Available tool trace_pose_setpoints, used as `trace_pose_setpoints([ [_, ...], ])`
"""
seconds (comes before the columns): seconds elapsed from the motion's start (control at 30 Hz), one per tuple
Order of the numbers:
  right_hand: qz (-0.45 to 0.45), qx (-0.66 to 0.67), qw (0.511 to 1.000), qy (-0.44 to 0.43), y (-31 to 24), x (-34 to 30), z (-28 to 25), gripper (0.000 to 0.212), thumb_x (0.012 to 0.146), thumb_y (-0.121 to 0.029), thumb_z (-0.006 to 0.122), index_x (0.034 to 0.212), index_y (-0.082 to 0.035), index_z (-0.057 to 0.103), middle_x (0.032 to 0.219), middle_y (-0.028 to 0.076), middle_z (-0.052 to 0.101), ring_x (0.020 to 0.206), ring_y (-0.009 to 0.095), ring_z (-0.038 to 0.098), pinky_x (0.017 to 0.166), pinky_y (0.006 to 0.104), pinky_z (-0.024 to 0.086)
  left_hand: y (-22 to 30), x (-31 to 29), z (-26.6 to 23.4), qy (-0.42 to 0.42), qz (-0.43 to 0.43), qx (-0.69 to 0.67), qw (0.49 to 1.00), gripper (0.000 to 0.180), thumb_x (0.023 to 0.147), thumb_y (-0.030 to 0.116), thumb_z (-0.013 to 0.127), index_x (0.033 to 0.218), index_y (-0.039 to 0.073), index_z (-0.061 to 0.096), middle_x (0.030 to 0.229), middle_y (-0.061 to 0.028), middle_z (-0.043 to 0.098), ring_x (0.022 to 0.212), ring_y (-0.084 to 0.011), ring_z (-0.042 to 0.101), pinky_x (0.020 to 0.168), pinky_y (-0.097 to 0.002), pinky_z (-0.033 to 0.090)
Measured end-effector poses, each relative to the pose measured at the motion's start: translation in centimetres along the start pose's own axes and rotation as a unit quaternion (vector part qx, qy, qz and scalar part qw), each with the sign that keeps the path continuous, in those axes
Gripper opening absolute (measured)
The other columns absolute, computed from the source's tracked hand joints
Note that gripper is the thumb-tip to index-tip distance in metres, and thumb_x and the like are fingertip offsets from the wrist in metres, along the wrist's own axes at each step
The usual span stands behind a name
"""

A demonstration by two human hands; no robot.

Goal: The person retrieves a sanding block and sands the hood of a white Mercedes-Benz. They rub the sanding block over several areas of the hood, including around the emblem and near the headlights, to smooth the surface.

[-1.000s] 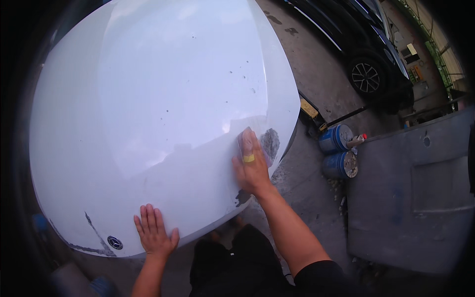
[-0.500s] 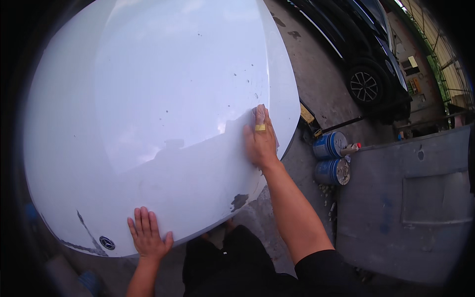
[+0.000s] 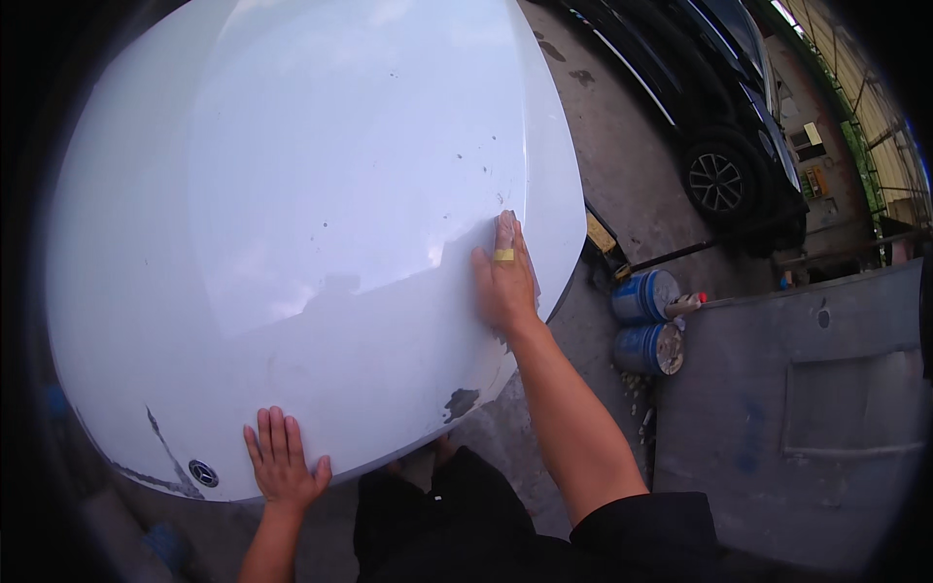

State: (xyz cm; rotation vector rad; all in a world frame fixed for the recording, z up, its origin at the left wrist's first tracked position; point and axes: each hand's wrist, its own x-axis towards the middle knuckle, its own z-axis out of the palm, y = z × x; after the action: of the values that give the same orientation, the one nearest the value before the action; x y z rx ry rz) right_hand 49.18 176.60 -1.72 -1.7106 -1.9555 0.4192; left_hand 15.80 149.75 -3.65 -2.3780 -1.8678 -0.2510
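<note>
A large white car hood with a round emblem fills the left and middle of the view. My left hand lies flat on its near edge, fingers apart, holding nothing. My right hand presses on the hood's right side, its fingers together over a thin greyish sheet that looks like sandpaper; only slivers of that sheet show past the hand. Yellow tape and a clear wrap go round some of its fingers. Dark chips dot the paint above it, and a bare grey patch lies nearer me.
Two blue buckets stand on the floor to the right, a red-tipped bottle lying by them. Beyond is a dark car. A grey panel takes up the lower right. My legs are close to the hood's near edge.
The right hand has shifted slightly toward me and to the left along the hood. The left hand stays in place on the hood; the whole view has moved a little.
</note>
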Motion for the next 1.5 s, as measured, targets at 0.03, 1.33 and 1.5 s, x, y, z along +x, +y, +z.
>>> trace_pose_setpoints([
  [0.03, -0.022, -0.001, 1.000, -0.008, -0.9, -3.1, 0.7, 0.066, 0.098, -0.027, 0.048, 0.151, 0.003, 0.023, 0.154, 0.026, 0.027, 0.144, 0.042, 0.024, 0.119, 0.0469, 0.019, -0.3, -0.3, 0.1, 0.001, -0.007, 0.002, 1.000, 0.077, 0.087, 0.040, 0.052, 0.147, -0.003, 0.031, 0.154, -0.0239, 0.032, 0.144, -0.0422, 0.027, 0.116, -0.0606, 0.016],
  [1.33, -0.119, 0.056, 0.990, -0.054, -5.9, -11.5, 3.0, 0.069, 0.096, -0.026, 0.052, 0.153, -0.001, 0.021, 0.157, 0.022, 0.024, 0.147, 0.040, 0.019, 0.119, 0.0491, 0.017, 0.3, 0.2, -0.6, 0.001, -0.012, -0.001, 1.000, 0.077, 0.087, 0.040, 0.052, 0.147, -0.003, 0.031, 0.154, -0.0239, 0.032, 0.145, -0.0418, 0.026, 0.117, -0.0601, 0.015],
  [1.5, -0.086, 0.045, 0.995, 0.021, -4.2, -2.5, 1.6, 0.064, 0.096, -0.024, 0.050, 0.149, 0.004, 0.028, 0.153, 0.023, 0.032, 0.145, 0.039, 0.023, 0.119, 0.0456, 0.019, 0.5, 0.8, -0.4, 0.013, 0.003, -0.007, 1.000, 0.079, 0.082, 0.039, 0.057, 0.145, -0.004, 0.034, 0.152, -0.0246, 0.034, 0.143, -0.0422, 0.030, 0.116, -0.0614, 0.017],
])
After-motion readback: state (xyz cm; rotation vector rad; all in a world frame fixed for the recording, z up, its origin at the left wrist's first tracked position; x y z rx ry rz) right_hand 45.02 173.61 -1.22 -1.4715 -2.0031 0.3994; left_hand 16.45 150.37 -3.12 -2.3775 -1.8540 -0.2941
